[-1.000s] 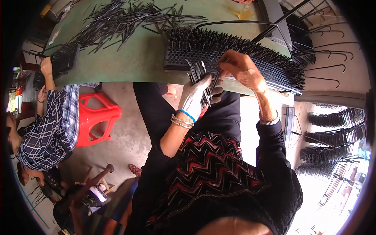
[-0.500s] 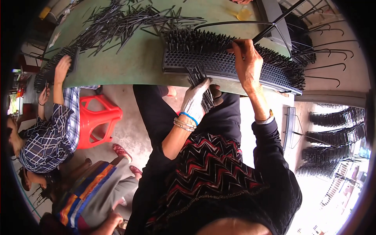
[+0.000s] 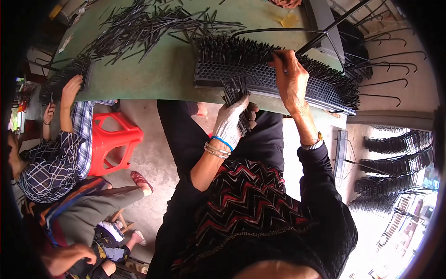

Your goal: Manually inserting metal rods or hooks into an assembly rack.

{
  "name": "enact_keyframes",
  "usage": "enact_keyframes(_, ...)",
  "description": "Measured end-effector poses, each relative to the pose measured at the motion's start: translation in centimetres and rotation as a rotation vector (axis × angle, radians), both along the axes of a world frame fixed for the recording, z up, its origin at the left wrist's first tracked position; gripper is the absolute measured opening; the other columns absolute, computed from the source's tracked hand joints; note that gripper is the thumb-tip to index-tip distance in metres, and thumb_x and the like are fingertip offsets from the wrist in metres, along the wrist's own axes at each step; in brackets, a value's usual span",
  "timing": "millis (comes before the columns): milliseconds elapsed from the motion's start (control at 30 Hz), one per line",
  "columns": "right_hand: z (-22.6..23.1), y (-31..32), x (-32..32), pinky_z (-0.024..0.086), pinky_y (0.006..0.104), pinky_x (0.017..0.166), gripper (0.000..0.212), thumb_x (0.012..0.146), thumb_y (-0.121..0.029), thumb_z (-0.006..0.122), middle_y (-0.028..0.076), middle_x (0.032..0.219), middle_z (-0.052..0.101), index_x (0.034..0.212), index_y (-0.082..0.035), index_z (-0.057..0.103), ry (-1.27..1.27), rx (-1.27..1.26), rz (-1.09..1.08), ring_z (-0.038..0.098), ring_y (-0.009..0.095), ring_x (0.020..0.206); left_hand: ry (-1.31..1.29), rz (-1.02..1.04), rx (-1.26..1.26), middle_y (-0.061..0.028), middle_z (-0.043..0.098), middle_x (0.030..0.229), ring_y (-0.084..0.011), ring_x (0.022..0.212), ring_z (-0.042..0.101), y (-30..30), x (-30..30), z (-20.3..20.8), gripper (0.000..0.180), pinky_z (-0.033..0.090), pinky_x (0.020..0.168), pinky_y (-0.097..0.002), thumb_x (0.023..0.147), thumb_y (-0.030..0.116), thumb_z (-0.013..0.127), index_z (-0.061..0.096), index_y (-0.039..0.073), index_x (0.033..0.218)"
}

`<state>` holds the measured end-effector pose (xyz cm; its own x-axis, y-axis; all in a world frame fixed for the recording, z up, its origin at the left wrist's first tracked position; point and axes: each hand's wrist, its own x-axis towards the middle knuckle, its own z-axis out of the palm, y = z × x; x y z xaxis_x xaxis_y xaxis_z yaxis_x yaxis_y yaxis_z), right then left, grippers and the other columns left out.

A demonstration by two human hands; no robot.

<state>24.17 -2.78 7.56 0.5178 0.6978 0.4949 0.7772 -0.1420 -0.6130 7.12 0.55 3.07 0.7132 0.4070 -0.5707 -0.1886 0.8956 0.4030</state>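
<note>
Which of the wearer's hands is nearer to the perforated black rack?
Right. The right hand is over the rack, at its standing sticks; the gloved left hand is off the rack's near edge, toward the body, holding a bundle of sticks.

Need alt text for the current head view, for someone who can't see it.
A person's bare right hand is at the dark sticks lining a perforated black rack; the gloved left hand grips a bundle of sticks. A stick heap lies on the green table.
</note>
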Motion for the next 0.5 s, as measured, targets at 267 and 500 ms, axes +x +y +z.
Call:
enact_keyframes(267, -0.1, -0.1, 0.2, 0.053, 0.0242, 0.062, 0.009, 0.091, -0.004, 0.06, 0.008, 0.082, 0.069, 0.1, -0.004, 0.058, -0.006, -0.11, 0.039, 0.071, 0.014, 0.075, -0.021, 0.057, -0.029, -0.0074, 0.063, 0.075, -0.0153, 0.058, 0.059, -0.6, -0.2, 0.4, 0.019, 0.047, 0.047, -0.0297, 0.094, 0.024, 0.062, 0.063, 0.006, 0.1)
enact_keyframes(500, 1.4, 0.3, 1.5, 0.053, 0.0269, 0.064, 0.009, 0.091, -0.005, 0.061, 0.01, 0.08, 0.07, 0.098, -0.002, 0.058, -0.071, -0.15, 0.16, 0.072, 0.017, 0.075, -0.023, 0.029, -0.005, -0.0057, 0.063, 0.073, -0.0141, 0.058, 0.058, -0.7, -0.3, 0.2, 0.02, 0.046, 0.047, -0.0276, 0.093, 0.024, 0.063, 0.064, 0.006, 0.102)
